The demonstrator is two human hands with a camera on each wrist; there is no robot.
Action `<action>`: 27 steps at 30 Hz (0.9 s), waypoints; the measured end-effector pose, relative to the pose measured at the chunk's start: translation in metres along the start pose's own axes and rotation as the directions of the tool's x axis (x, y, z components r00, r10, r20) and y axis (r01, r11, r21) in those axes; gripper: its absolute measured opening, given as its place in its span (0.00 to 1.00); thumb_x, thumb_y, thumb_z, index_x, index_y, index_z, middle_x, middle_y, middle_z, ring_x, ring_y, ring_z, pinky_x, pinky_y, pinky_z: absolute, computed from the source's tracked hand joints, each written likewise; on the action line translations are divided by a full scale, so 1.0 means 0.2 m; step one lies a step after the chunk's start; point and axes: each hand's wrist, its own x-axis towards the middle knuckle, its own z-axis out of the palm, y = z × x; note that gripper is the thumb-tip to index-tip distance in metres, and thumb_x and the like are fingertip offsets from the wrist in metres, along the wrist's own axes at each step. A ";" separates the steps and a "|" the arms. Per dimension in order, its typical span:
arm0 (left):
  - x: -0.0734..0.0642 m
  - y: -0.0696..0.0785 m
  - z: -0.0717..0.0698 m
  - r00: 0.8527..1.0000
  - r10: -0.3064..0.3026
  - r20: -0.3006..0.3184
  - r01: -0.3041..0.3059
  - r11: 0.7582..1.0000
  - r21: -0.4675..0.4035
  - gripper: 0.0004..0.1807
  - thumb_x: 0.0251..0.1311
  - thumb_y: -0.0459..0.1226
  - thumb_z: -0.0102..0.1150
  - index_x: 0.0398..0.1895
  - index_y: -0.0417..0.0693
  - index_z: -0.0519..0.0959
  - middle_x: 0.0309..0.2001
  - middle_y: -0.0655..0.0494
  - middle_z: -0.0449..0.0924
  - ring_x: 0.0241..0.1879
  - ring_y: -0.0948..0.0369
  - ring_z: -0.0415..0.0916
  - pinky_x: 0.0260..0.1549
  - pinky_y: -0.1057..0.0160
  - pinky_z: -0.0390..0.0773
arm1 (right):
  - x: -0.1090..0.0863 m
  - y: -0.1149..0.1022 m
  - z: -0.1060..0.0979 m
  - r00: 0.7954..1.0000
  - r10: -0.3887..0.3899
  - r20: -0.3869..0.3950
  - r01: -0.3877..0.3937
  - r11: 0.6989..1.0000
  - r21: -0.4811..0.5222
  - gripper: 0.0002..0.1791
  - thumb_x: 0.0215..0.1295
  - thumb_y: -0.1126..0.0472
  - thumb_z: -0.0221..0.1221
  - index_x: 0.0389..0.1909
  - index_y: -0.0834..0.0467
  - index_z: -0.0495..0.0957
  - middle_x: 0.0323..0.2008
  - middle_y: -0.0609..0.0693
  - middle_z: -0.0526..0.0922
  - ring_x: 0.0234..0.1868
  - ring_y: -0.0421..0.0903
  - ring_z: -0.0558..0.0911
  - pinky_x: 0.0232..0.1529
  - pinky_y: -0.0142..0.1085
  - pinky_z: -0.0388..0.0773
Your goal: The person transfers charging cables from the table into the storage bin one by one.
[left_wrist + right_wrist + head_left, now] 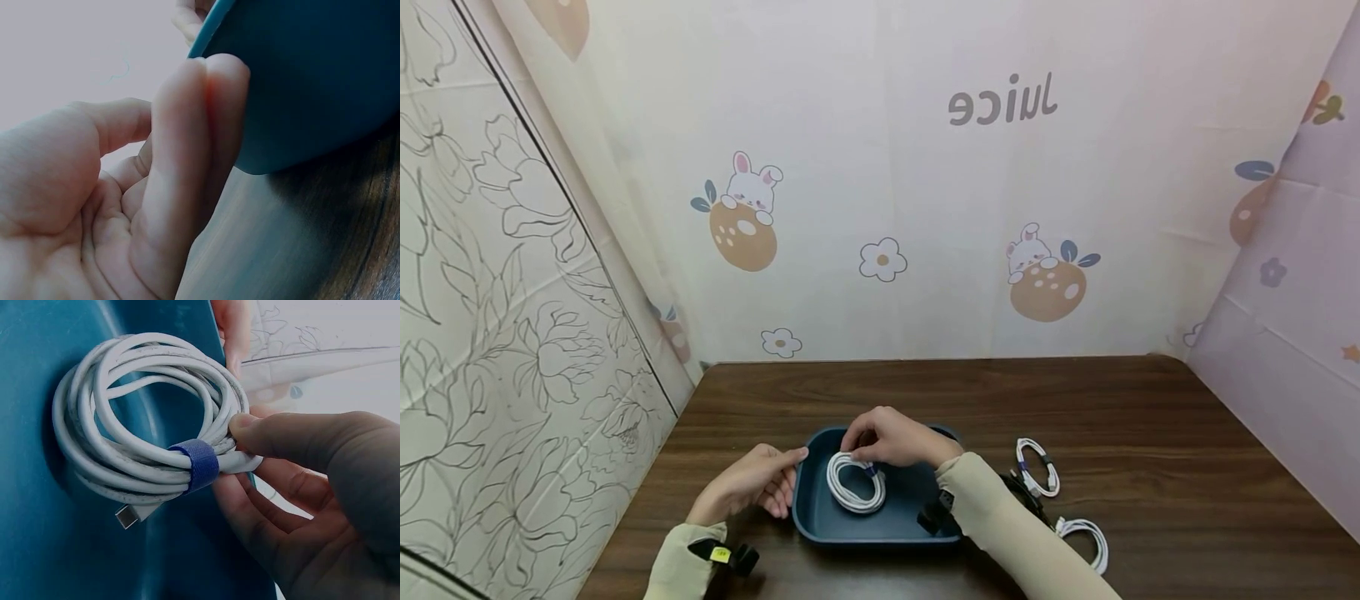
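Observation:
A white coiled USB-C cable point(855, 483) sits over the left part of a dark blue tray point(917, 535). My right hand point(895, 437) pinches this coil at its upper edge between thumb and fingers. Up close in the right wrist view, a purple-blue strap point(199, 465) binds the cable point(125, 464), and its metal plug point(127, 516) pokes out below. At the tray's left side my left hand point(758, 482) holds the rim, thumb on the edge. In the left wrist view its fingers point(181, 137) are against the outside of the tray point(312, 81).
To the right of the tray lie a small white cable coil point(1054, 482) with a dark tie and another white cable point(1097, 542), partly hidden by the right forearm. A black cable point(1021, 493) lies beside them. The brown wooden table point(1157, 467) ends at a printed curtain point(880, 200).

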 end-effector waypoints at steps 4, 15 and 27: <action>0.00 0.00 0.00 1.000 -0.004 -0.001 0.004 1.000 -0.001 0.30 0.74 0.57 0.53 0.20 0.45 0.79 0.17 0.56 0.80 0.14 0.65 0.79 0.16 0.67 0.82 | 0.02 -0.01 0.01 1.000 0.004 0.023 -0.004 1.000 -0.023 0.07 0.69 0.67 0.65 0.44 0.55 0.88 0.40 0.45 0.88 0.36 0.35 0.82 0.41 0.26 0.82; 0.00 0.00 0.00 1.000 -0.012 -0.002 0.012 1.000 -0.003 0.30 0.75 0.56 0.52 0.21 0.45 0.80 0.17 0.56 0.81 0.14 0.65 0.79 0.16 0.67 0.82 | 0.08 -0.03 0.10 0.982 0.117 0.147 -0.087 0.977 -0.196 0.08 0.70 0.68 0.64 0.43 0.53 0.88 0.36 0.39 0.84 0.33 0.32 0.80 0.35 0.24 0.81; 0.00 0.00 0.00 1.000 -0.008 0.003 0.008 1.000 -0.009 0.29 0.74 0.57 0.53 0.21 0.45 0.80 0.17 0.57 0.81 0.14 0.65 0.79 0.17 0.67 0.82 | 0.11 -0.02 0.12 0.983 0.112 0.148 -0.080 0.975 -0.209 0.08 0.70 0.68 0.64 0.43 0.53 0.87 0.37 0.40 0.85 0.33 0.31 0.80 0.37 0.24 0.81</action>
